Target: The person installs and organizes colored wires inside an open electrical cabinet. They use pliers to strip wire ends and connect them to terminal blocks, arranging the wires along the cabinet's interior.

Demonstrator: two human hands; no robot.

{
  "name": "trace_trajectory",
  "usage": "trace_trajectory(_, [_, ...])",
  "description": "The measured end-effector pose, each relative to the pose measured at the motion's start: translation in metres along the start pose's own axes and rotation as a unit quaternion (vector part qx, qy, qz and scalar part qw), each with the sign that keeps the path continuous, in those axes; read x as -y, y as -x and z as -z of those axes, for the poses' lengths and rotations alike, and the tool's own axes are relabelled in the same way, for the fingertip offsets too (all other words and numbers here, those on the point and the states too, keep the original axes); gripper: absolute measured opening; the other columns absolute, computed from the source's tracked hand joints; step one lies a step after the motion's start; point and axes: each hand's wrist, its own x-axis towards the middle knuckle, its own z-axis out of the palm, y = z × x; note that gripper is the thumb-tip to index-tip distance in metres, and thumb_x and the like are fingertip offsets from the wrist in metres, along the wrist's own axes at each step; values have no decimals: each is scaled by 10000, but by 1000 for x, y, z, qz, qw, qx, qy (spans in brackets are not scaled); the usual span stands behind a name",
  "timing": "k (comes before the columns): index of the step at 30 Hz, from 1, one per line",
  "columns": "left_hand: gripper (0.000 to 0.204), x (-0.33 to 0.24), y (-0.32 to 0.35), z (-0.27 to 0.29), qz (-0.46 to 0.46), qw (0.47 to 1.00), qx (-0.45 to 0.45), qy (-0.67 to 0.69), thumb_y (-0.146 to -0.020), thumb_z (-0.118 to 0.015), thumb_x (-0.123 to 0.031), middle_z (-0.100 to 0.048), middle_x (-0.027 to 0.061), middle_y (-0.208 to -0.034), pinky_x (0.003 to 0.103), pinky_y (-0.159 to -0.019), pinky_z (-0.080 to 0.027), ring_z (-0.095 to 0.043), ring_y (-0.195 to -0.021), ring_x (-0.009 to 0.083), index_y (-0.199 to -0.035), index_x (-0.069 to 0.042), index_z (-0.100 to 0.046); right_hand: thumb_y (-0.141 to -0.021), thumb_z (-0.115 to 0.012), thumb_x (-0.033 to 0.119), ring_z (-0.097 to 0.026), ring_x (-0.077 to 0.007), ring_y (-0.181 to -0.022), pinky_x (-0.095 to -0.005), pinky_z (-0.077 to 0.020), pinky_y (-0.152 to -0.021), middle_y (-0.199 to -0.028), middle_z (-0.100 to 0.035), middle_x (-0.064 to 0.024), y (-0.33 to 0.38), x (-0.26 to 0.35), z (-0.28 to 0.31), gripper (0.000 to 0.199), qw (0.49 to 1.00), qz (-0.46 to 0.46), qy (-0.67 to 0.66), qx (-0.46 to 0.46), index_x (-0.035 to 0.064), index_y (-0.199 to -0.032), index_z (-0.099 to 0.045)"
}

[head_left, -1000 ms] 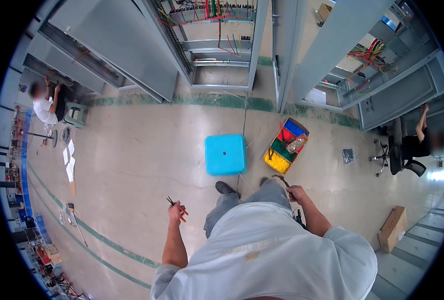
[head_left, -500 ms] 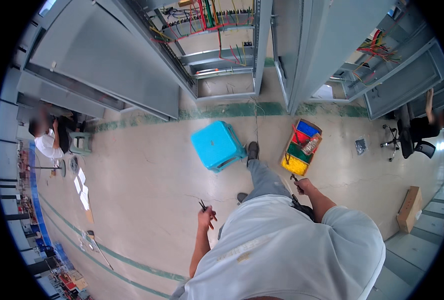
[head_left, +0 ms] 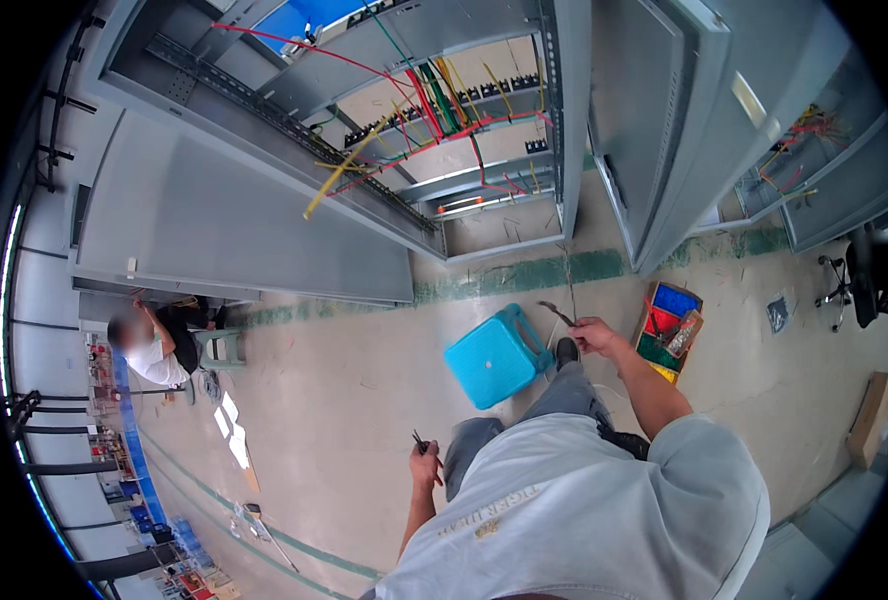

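My left hand (head_left: 425,468) is closed round a slim tool that looks like pliers (head_left: 420,440); dark tips stick out ahead of the fingers and a reddish handle end shows below. Farther forward, my right hand (head_left: 594,337) grips a dark hand tool (head_left: 556,311) with a curved end; its exact kind I cannot make out. That tool points left, over the floor beside a blue plastic stool (head_left: 496,358). To the right of my right forearm, a sectioned bin (head_left: 667,330) with blue, red, green and yellow compartments sits on the floor, holding small parts and a clear bag.
Ahead stands an open grey cabinet (head_left: 504,240) with red, green and yellow wires. Its large door (head_left: 254,220) swings out left; another cabinet door (head_left: 644,150) is at right. A person (head_left: 154,350) sits far left. A cardboard box (head_left: 869,420) lies right.
I have moved closer to the cabinet, and the view has shifted. My right arm has stretched forward with its tool, from below the bin to beside the stool. My left hand still holds its tool.
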Motion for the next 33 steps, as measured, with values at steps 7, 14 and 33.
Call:
trace_trajectory(7, [351, -95, -132, 13, -65, 988, 112, -81, -888, -682, -339, -669, 85, -758, 337, -551, -502, -614, -561, 174, -971, 2, -659, -978, -662, 172, -700, -175, -773, -308, -576, -715, -884, -697, -61, 45, 115, -109, 159, 980, 60, 46, 184, 82, -1086, -588])
trace_trajectory(14, [320, -151, -291, 21, -127, 949, 272, -94, -915, -684, -324, -681, 76, -773, 359, -552, -508, -599, -558, 176, -992, -13, -682, -990, -640, 118, -719, -224, -912, -336, -584, -826, -1026, -716, -116, 27, 106, -213, 151, 981, 117, -22, 153, 55, -1118, -590])
trace_trajectory(33, [282, -318, -308, -32, -91, 851, 405, 323, -1045, -508, -201, -687, 49, -1127, 340, -902, -521, -646, -1034, 156, -1259, -52, -617, -975, -694, 298, -529, -75, -705, -259, -434, -645, -826, -577, 15, -107, 255, -326, 257, 948, 180, 220, 145, 46, -995, -651])
